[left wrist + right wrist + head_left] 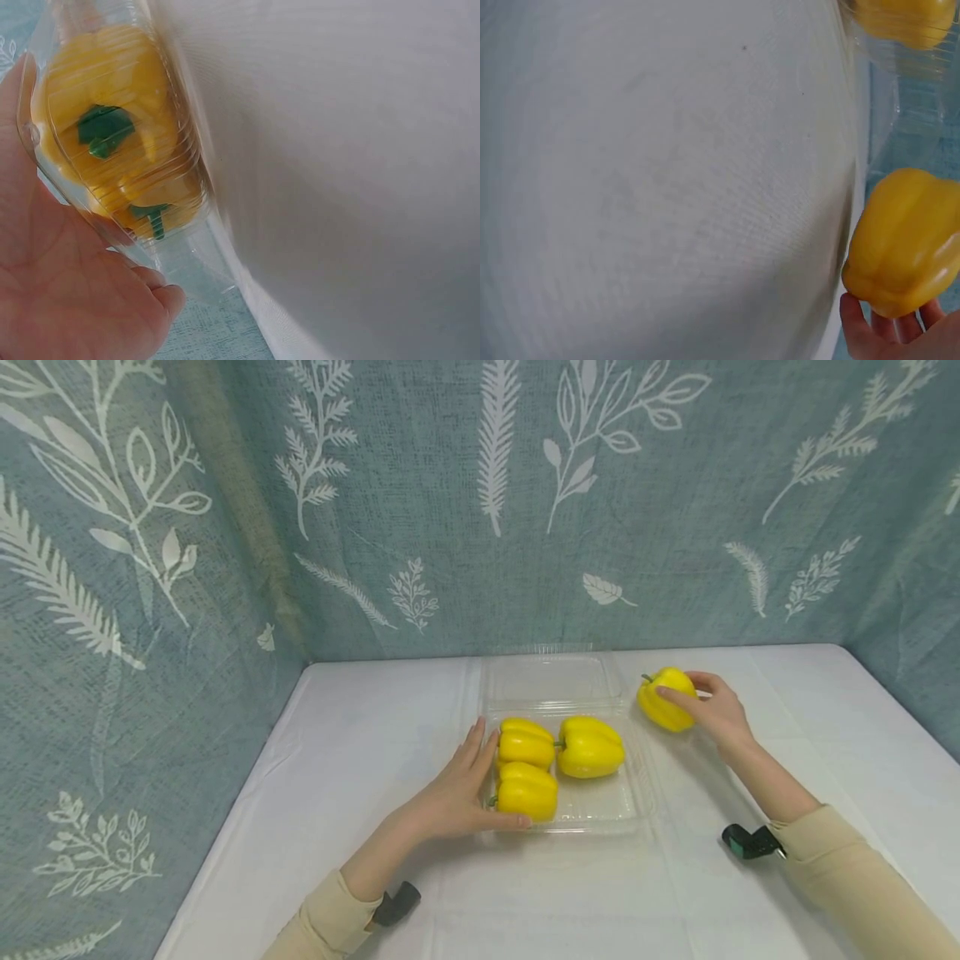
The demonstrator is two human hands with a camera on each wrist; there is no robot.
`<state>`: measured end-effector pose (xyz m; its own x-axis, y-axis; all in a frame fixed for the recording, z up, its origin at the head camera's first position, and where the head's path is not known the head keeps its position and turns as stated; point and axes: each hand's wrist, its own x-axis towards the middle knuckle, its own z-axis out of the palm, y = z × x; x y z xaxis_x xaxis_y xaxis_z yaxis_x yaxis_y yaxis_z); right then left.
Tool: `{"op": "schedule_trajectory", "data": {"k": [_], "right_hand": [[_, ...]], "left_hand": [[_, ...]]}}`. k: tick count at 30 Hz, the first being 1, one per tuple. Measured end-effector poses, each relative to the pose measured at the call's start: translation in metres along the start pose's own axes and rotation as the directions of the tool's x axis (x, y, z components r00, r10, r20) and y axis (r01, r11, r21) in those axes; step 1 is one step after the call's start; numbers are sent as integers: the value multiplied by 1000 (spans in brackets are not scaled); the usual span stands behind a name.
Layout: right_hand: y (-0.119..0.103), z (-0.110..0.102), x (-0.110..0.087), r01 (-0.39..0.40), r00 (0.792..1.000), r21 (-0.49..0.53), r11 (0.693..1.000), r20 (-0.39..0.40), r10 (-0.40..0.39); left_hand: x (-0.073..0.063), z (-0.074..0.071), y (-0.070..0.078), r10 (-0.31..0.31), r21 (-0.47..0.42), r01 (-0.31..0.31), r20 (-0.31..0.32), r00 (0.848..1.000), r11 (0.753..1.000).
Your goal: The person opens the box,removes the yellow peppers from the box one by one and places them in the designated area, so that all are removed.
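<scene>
Right hand: the hand (716,710) pinches one yellow pepper between thumb and fingers, the thumb lying across its near side and the fingers behind it.
Held pepper: this pepper (664,708) is glossy, plump and lobed, tilted, with its short green stem toward the upper left; it is just right of the clear container, and whether it touches the worktop (375,718) I cannot tell.
Left hand: this hand (457,793) is spread, fingers straight along the container's left side and thumb reaching out along the near edge.
Container: the clear plastic container (600,810) stands on the worktop, its ribbed lid (551,681) folded back on the far side.
Packed peppers: three yellow ones lie on their sides inside, an upper left pepper (527,743), a lower left pepper (528,793) and a right pepper (592,748).
Stems: through the ribbed wall, the left wrist view shows two green ones.
Bare part: the container's near right corner.
</scene>
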<state>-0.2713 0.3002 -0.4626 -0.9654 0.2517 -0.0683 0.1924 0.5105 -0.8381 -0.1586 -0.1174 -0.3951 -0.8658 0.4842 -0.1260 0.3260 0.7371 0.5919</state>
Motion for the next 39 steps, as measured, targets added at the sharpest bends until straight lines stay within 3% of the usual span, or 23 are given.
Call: {"op": "schedule_trajectory", "data": {"k": [9, 27, 35, 39], "right_hand": [[-11, -2, -8, 4, 1000, -44, 999, 31, -2], [-17, 6, -11, 59, 998, -119, 991, 13, -58], [-42, 1, -31, 44, 997, -137, 990, 62, -35], [-40, 2, -29, 48, 997, -132, 990, 66, -40]], "left_hand": [[-1, 0, 1, -12, -11, 12, 5, 1000, 1000], [-1, 0, 1, -1, -18, 1, 3, 1000, 1000], [-1, 0, 1, -14, -13, 14, 8, 1000, 1000], [-1, 0, 1, -15, -9, 15, 6, 1000, 1000]]}}
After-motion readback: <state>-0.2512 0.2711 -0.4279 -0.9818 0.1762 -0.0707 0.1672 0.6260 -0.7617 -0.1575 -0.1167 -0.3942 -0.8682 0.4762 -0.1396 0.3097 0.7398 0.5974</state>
